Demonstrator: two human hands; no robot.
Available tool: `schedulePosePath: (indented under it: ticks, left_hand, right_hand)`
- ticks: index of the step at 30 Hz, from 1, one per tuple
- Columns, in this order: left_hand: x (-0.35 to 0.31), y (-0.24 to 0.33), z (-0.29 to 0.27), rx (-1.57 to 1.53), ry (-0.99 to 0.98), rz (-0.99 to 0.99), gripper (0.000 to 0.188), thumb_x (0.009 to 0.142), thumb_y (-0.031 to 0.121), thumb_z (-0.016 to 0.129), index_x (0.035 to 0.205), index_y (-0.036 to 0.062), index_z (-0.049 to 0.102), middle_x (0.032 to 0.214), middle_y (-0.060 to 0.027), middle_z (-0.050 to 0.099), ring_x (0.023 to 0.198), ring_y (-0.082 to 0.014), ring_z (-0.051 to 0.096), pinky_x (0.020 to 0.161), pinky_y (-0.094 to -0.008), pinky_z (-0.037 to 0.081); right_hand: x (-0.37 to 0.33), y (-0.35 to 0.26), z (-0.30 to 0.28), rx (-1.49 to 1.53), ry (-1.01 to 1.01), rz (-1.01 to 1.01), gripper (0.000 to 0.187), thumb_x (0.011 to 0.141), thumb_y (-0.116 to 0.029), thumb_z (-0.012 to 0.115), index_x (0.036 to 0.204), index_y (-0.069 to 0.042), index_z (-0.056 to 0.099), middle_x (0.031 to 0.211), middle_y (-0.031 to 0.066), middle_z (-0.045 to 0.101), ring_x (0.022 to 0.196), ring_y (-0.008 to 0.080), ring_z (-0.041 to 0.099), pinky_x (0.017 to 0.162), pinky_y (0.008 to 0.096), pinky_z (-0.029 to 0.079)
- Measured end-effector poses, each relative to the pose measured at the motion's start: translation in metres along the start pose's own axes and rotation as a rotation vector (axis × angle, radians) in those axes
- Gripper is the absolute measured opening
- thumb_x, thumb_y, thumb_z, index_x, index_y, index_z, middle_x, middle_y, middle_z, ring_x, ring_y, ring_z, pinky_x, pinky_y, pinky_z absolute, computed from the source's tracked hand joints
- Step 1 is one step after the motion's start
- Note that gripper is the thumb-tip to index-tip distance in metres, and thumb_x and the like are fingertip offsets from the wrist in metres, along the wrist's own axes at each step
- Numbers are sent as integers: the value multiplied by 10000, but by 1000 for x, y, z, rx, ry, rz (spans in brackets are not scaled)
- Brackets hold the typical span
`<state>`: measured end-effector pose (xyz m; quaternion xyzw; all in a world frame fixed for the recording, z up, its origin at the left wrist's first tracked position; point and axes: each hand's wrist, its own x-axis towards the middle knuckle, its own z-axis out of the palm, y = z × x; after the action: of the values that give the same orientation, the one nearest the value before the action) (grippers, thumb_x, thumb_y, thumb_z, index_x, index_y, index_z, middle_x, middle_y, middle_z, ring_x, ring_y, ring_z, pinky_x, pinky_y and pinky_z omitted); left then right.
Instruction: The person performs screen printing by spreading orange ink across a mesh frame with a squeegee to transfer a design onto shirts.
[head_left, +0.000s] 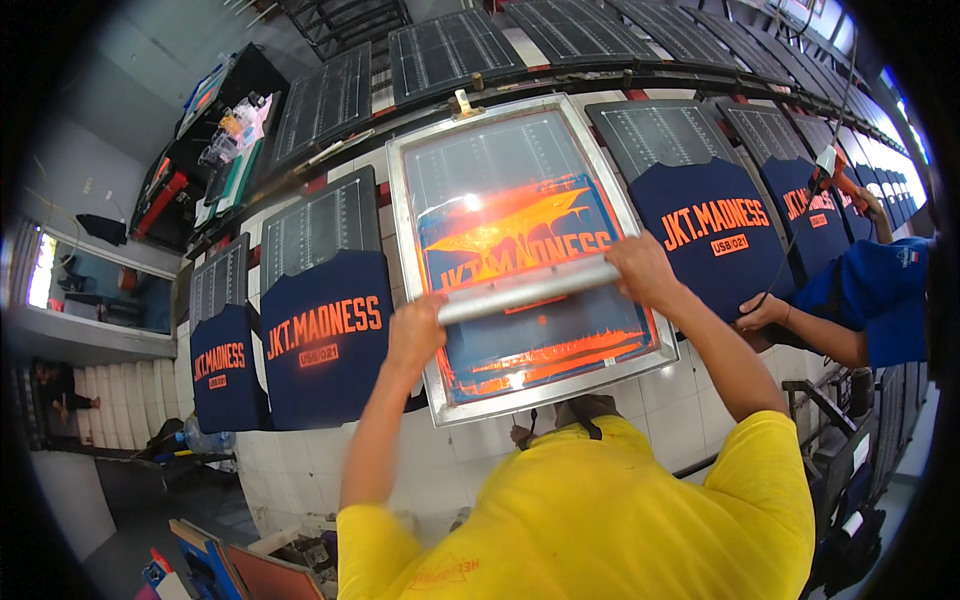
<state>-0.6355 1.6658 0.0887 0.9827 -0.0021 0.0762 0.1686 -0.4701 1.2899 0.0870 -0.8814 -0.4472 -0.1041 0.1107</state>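
My left hand and my right hand are closed round the two ends of a long metal squeegee. It lies across a screen printing frame with a silvery metal rim. Bright orange ink is spread over the mesh beyond the squeegee, and more orange ink streaks the near end. Orange lettering shows through the mesh, partly hidden by the squeegee. Dark navy fabric panels with orange lettering lie on both sides: one panel at the left, another panel at the right.
Rows of black printing boards stretch along the far side. At the right, a person in a blue sleeve holds an orange heat gun over a panel. Cups and containers stand at the far left. Flat boards lean at the lower left.
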Motion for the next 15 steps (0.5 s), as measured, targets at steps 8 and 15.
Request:
schedulePosePath:
  ticks: [8,15]
  left_hand:
    - [-116,59,16,-50,44,22,411,631,-116,627,1016,18,677,1052,-122,710,991,-296,693,836,-383,580]
    - [-84,33,33,-17,70,80,453,602,-97,664,1040,20,688,1139,-140,705,1079,-289,679,888,-384,572]
  right_hand:
    - [-110,-67,-15,103,19,59,310,556,-11,708,849,-50,612,925,91,660,840,273,625,694,403,433]
    - [-86,-45,10,36,35,20,355,547,-31,716,883,-19,600,905,113,640,809,275,607,710,396,445]
